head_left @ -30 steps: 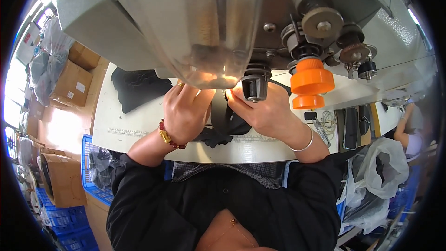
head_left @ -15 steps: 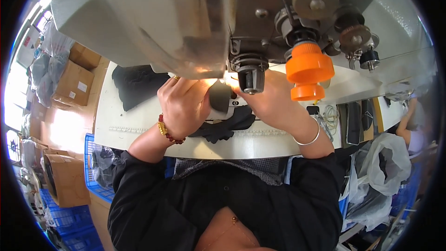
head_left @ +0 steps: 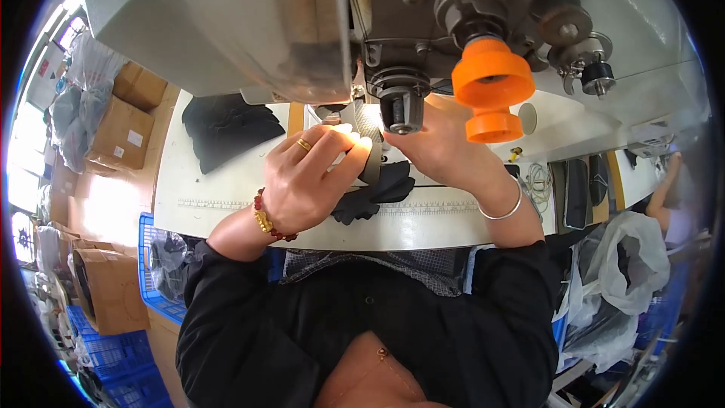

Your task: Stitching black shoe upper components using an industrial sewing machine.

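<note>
A sewing machine (head_left: 249, 23) fills the upper part of the view, its lamp lighting the spot below the needle area. There a narrow grey mesh-textured fabric piece (head_left: 369, 117) stands bent, its lower end olive-dark. My left hand (head_left: 306, 174) pinches its left side with thumb and fingers pressed together. On the other side is my right hand (head_left: 449, 151), close to the piece; the machine's dark metal tension unit (head_left: 402, 102) hides most of its fingers. Black fabric pieces (head_left: 377, 193) with wavy edges lie on the white table just in front of both hands.
A stack of dark fabric (head_left: 226, 132) lies on the table (head_left: 219, 223) at left. An orange plastic spool part (head_left: 495, 87) hangs off the machine above my right hand. Cardboard boxes (head_left: 117, 136) and a blue crate (head_left: 155, 272) stand left; plastic bags (head_left: 623, 264) hang right.
My left hand has shifted slightly right and down, its fingers now over the fabric piece. The piece has turned, showing its lighter mesh side. The machine appears slightly higher in view.
</note>
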Motion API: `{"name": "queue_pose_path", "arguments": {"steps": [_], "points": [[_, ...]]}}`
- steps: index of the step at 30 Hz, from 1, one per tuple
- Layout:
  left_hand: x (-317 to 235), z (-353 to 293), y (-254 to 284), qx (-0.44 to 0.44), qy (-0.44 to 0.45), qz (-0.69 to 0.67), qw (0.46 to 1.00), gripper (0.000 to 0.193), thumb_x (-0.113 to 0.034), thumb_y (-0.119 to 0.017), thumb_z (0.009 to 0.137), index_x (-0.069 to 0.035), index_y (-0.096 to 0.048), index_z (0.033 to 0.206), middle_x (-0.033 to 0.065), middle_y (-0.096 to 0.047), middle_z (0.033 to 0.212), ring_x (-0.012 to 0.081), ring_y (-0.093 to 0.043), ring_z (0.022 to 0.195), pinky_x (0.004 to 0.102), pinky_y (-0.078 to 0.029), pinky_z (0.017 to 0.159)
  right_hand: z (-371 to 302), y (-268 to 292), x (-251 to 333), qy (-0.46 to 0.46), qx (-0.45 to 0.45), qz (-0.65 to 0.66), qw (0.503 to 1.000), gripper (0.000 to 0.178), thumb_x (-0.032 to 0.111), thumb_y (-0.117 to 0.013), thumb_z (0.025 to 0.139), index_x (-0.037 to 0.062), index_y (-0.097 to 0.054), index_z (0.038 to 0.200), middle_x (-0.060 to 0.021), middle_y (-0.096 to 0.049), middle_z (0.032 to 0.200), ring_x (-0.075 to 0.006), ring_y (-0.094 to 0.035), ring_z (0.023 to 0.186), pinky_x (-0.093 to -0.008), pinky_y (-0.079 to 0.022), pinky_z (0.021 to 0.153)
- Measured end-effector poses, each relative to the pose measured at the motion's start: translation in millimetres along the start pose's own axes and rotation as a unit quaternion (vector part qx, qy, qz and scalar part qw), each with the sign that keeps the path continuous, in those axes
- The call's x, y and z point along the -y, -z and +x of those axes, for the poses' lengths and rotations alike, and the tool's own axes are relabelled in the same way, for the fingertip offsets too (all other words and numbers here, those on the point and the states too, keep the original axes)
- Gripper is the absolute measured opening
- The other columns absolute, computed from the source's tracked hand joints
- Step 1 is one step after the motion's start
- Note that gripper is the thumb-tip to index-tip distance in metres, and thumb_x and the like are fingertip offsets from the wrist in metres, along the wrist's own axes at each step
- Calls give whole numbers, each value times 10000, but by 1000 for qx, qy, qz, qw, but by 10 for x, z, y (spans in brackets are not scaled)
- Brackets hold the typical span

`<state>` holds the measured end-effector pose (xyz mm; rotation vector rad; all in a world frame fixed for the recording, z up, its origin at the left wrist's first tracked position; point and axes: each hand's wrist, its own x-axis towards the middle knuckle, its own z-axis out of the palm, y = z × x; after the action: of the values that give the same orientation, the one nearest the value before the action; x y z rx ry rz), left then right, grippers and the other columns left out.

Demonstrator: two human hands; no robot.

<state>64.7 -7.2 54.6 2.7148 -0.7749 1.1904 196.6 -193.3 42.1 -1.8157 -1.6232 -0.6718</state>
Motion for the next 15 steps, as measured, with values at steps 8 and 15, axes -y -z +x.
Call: {"name": "queue_pose_path", "arguments": {"steps": [8,15], "points": [[-32,-1,-27,-10,2,21,1000,290,-90,-670,618,-25,-671,901,54,-587,848,214,-662,818,319,-576,681,20,23,-4,52,-12,-51,997,217,180,-715,722,185,-736,938,2,-652,806,-199,-612,635,-335,-451,508],[-53,8,-65,-42,0,29,999,275,-76,-655,616,-12,-660,884,55,-571,817,188,-628,719,299,-544,611,4,60,34,26,30,-52,998,108,154,-744,755,146,-730,862,-3,-663,783,-215,-621,614,-334,-457,515]]}}
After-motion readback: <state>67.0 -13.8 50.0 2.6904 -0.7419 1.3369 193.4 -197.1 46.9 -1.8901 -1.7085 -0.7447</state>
